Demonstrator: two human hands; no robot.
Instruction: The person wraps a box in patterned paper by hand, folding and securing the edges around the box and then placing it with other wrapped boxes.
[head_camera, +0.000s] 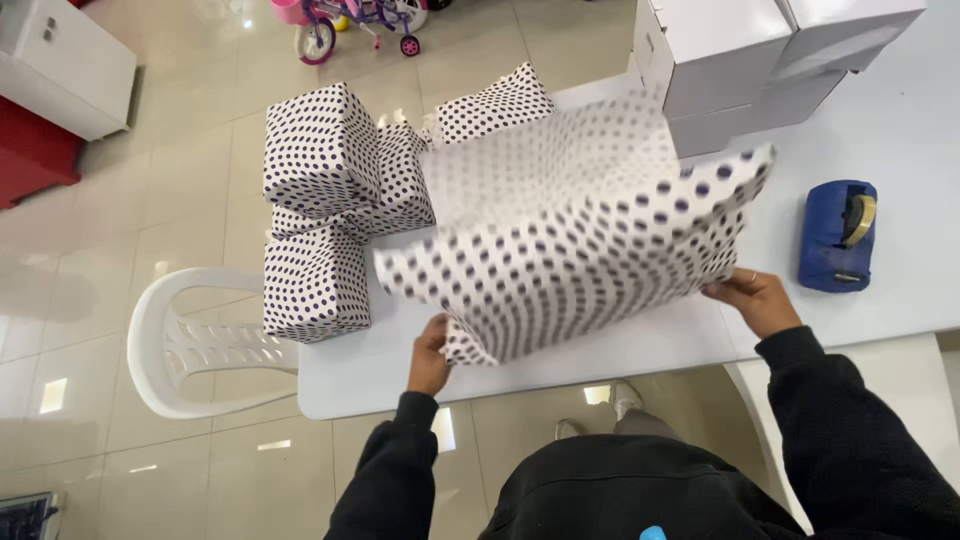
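Both my hands, left hand (428, 352) and right hand (752, 299), pinch the near corners of thin, floppy dotted wrapping paper (570, 240); it looks light and easily torn.

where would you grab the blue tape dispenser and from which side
Grip the blue tape dispenser across its long flat sides, probably coming from above near the right hand. It lies alone on the white table, with bare table on both sides for fingers.

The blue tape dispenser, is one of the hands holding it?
No, the tape dispenser sits alone on the table; both hands grip the dotted wrapping paper.
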